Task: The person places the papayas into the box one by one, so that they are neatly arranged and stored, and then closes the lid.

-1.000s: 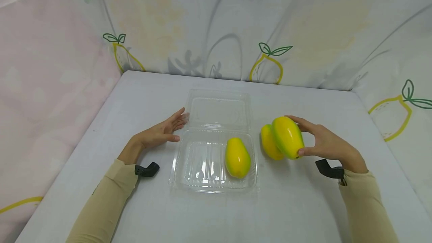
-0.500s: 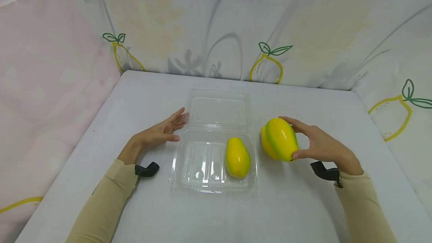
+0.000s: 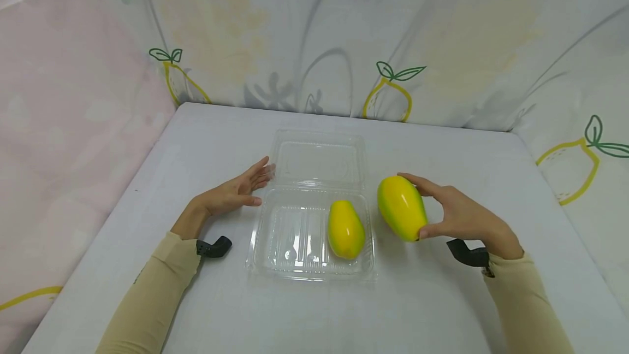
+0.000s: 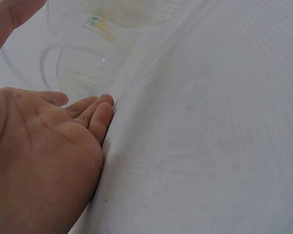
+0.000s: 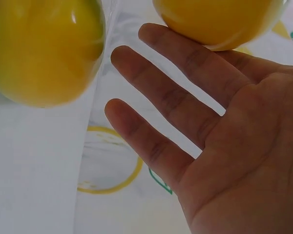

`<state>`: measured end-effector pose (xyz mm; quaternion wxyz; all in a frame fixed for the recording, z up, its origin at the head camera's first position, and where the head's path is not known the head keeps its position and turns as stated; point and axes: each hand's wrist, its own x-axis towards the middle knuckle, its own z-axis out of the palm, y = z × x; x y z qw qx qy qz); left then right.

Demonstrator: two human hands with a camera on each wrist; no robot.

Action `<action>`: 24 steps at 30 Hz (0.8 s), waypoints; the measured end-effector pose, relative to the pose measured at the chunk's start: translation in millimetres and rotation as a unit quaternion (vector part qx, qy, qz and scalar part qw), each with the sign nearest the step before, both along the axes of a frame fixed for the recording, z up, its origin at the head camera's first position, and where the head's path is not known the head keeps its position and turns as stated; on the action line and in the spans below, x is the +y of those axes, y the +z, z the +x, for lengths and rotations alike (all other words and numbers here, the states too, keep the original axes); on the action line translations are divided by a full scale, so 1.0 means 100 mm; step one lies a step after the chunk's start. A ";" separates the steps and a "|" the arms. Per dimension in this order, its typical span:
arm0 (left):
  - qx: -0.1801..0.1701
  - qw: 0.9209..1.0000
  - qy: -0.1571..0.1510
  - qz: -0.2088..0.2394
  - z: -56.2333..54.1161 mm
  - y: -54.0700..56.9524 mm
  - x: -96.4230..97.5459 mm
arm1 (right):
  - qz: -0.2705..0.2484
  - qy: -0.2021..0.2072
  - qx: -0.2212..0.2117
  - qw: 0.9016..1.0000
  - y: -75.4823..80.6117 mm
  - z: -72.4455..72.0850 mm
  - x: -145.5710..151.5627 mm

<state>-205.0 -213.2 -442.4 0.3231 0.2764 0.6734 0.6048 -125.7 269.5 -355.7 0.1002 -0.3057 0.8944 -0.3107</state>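
Observation:
In the head view my right hand (image 3: 459,214) holds a glossy yellow-green papaya (image 3: 402,207) between thumb and fingers, right of the clear plastic box. The right wrist view shows this held papaya (image 5: 219,22) at the top, with the other fingers spread straight below it. A second papaya (image 5: 44,53) rests on the table there; the held one hides it in the head view. Another papaya (image 3: 346,230) lies in the right side of the open clamshell box (image 3: 290,196). Fingers extended, my left hand (image 3: 236,194) rests on edge at the box's left side.
The box's clear lid (image 3: 316,157) lies folded back behind its base. A white-covered table (image 3: 314,316) carries everything. Behind it and at the sides hang printed cloths (image 3: 295,31) with lemon drawings.
My right hand has moved left and slightly nearer with the papaya, which now covers the one on the table. My left hand and the box have stayed put.

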 end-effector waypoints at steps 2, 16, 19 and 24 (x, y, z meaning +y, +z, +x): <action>-0.001 1.000 0.001 0.000 0.00 0.00 0.00 | 0.000 0.001 0.002 1.000 0.01 0.01 -0.01; 0.000 1.000 -0.001 0.002 0.00 0.01 0.00 | -0.005 0.015 0.025 1.000 0.08 0.06 -0.07; 0.001 1.000 0.000 0.001 0.00 0.01 0.00 | -0.014 0.020 0.025 0.999 0.07 0.06 -0.08; 0.002 1.000 -0.002 0.000 0.00 0.01 0.00 | -0.015 0.027 0.033 0.999 0.07 0.07 -0.10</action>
